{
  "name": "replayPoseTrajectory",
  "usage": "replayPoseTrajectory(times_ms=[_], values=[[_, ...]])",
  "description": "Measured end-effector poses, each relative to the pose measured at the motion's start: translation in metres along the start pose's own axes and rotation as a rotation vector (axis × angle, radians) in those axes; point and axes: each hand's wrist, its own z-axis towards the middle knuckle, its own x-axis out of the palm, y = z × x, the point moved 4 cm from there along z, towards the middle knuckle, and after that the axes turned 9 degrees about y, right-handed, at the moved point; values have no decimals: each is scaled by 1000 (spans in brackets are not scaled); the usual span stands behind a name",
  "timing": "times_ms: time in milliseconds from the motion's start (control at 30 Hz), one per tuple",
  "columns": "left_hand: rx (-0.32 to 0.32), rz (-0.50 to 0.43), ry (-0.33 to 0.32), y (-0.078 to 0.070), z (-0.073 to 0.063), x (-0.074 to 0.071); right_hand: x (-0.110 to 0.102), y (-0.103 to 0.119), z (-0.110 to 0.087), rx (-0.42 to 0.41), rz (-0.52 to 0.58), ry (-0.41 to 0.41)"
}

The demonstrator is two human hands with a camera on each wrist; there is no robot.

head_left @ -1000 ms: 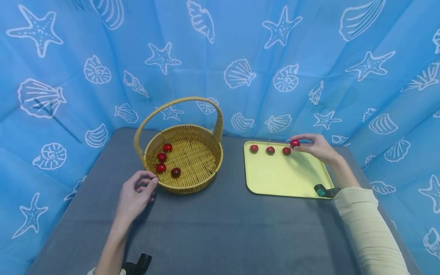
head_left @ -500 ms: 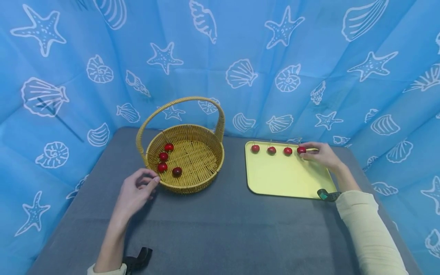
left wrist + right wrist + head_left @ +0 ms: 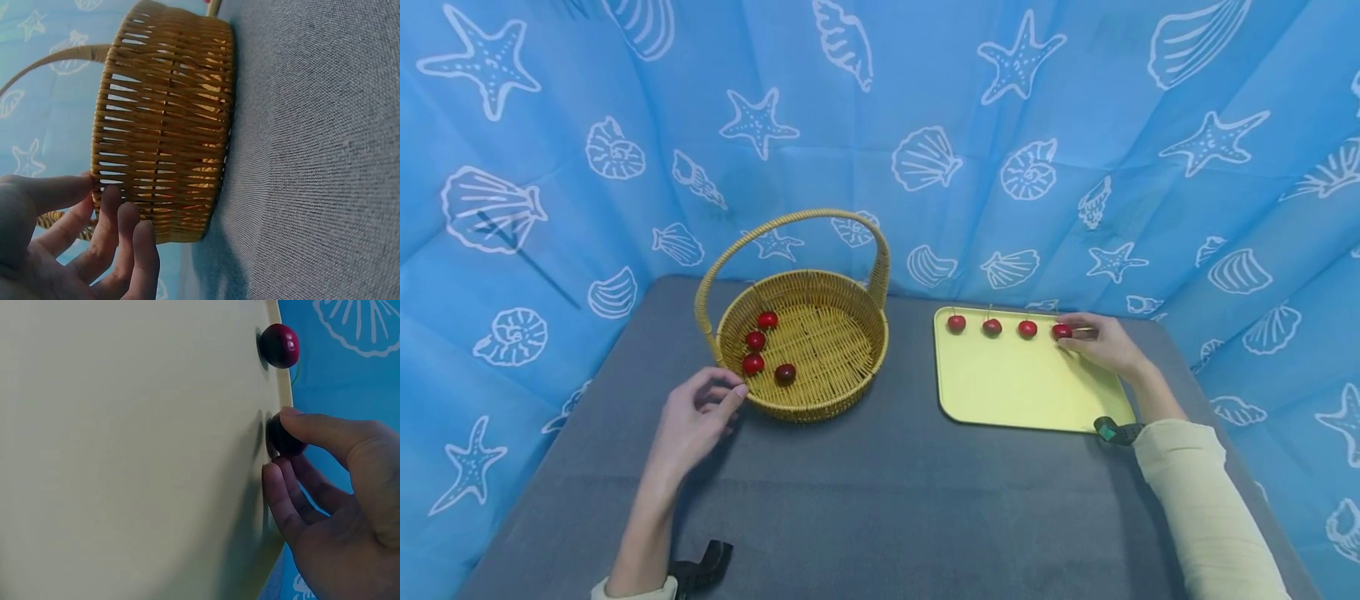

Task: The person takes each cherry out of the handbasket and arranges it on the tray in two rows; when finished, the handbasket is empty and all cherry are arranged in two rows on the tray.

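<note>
At the front left of the wicker basket (image 3: 820, 408), my left hand (image 3: 700, 421) pinches the rim between thumb and fingers; the left wrist view shows the thumb (image 3: 65, 190) on that rim. Several dark red cherries (image 3: 785, 374) lie inside, toward the basket's left. On the yellow tray (image 3: 1022, 383), my right hand (image 3: 1105, 340) holds a cherry (image 3: 1062, 331) near the back edge. The right wrist view has the thumb on one side of this cherry (image 3: 284, 439) and fingertips on the other. Three more cherries (image 3: 1027, 329) stand in a row to its left, stems toward the back.
A grey cloth (image 3: 880, 508) covers the table, with a gap of it between basket and tray. The basket's tall arched handle (image 3: 797, 218) rises at the back. Behind hangs a blue curtain (image 3: 850, 108) printed with shells and starfish.
My right hand has moved right and lowered the cherry from above the tray to the end of the row. The left hand stays at the basket rim.
</note>
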Motion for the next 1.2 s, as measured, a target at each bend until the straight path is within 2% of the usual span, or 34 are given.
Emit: replayPoseTrajectory(times_ms=[300, 433, 633, 767, 933, 1200], values=[[18, -10, -18, 1, -1, 1, -9, 8, -8, -23, -21, 1], [7, -15, -18, 2, -1, 2, -11, 22, -12, -54, -27, -26], [-19, -20, -14, 3, 0, 2, -4, 66, -15, -131, -28, -55], [-29, -25, -8, 4, 0, 2, 5, 100, -14, -182, -3, -43], [-26, -27, -10, 5, -1, 2, 20, 137, -9, -265, 54, -7], [-24, -26, -22, 3, 0, 3, 47, 181, -1, -407, 85, 76]])
